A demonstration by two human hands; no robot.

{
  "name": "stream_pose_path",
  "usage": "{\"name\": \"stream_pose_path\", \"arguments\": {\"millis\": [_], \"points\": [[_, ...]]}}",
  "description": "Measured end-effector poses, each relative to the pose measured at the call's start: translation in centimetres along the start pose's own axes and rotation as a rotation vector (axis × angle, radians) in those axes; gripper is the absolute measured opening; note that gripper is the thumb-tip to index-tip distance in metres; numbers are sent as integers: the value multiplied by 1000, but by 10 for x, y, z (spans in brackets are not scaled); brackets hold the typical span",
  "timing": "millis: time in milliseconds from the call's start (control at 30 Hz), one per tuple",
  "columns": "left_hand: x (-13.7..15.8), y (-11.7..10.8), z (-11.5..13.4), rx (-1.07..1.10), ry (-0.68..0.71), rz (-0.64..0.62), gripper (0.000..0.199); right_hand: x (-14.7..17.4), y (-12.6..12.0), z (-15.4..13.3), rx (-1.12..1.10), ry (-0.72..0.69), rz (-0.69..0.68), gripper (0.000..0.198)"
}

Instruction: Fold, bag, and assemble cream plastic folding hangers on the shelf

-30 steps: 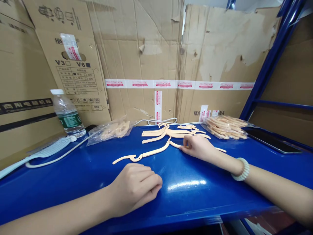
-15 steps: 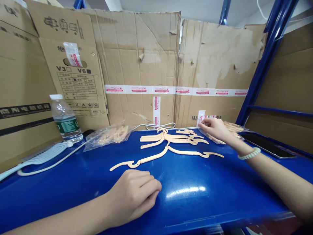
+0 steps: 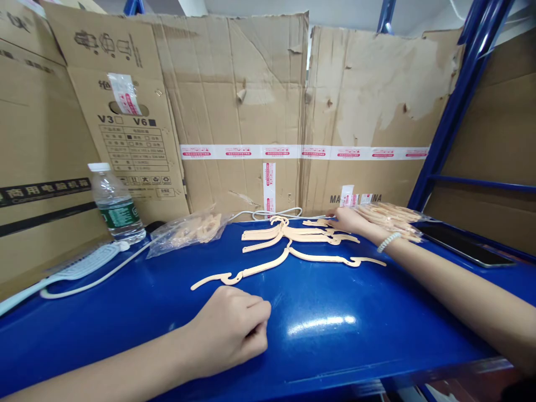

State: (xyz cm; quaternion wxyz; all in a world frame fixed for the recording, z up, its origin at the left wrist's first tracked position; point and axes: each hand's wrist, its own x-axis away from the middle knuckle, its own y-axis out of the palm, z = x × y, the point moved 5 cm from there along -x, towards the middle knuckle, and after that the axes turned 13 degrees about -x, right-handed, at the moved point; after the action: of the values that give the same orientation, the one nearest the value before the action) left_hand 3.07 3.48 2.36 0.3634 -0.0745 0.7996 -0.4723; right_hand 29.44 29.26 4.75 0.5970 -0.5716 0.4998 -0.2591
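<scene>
My left hand (image 3: 234, 329) rests as a loose fist near the front of the blue table, with nothing showing in it. Beyond it lies an unfolded beige plastic folding hanger (image 3: 266, 261), arms spread and hook toward the back. Several folded-out beige hangers (image 3: 307, 234) lie stacked behind that one. At the back right, my right hand (image 3: 349, 219), with a pale beaded bracelet at the wrist, has its fingers closed at small beige hanger pieces (image 3: 316, 223). Its fingertips are partly hidden. Beside this hand lies a clear bag of beige hanger parts (image 3: 391, 216).
Another clear bag of beige parts (image 3: 196, 228) lies at back left, near a water bottle (image 3: 119, 209) and a light blue brush-like item (image 3: 86, 262). A phone (image 3: 467, 244) lies at right. Cardboard sheets (image 3: 234, 111) and a white cable (image 3: 276, 212) border the back.
My right hand has moved left and down, from above the right bag to the small hanger pieces. My left fist has shifted slightly left and stays closed.
</scene>
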Motion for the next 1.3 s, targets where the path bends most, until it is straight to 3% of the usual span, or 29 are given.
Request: {"name": "stream_pose_path", "arguments": {"millis": [167, 400, 600, 800, 867, 933, 1067, 1200, 1300], "points": [[-1, 1, 1, 9, 46, -11, 32, 3, 3, 4, 7, -6, 8, 24], [0, 0, 2, 40, 42, -50, 31, 4, 6, 4, -53, -51, 66, 20], [-1, -1, 0, 111, 10, -60, 32, 11, -4, -9, -163, -138, 172, 18], [-3, -7, -8, 477, -211, -124, 17, 31, -32, -37, -284, -191, 359, 19], [-3, -3, -12, 654, -333, -156, 17, 40, -40, -54, -451, -179, 393, 16], [-2, 4, -17, 832, -469, -187, 19, 49, -39, -76, -775, -144, 320, 17], [1, 21, -25, 1098, -689, -185, 35, 74, -13, -134, -1373, -74, -77, 25], [2, 26, -30, 1269, -821, -115, 35, 103, 10, -181, -1506, -78, -385, 31], [4, 25, -33, 1297, -898, -64, 35, 110, 16, -192, -1494, -97, -475, 34]]}}
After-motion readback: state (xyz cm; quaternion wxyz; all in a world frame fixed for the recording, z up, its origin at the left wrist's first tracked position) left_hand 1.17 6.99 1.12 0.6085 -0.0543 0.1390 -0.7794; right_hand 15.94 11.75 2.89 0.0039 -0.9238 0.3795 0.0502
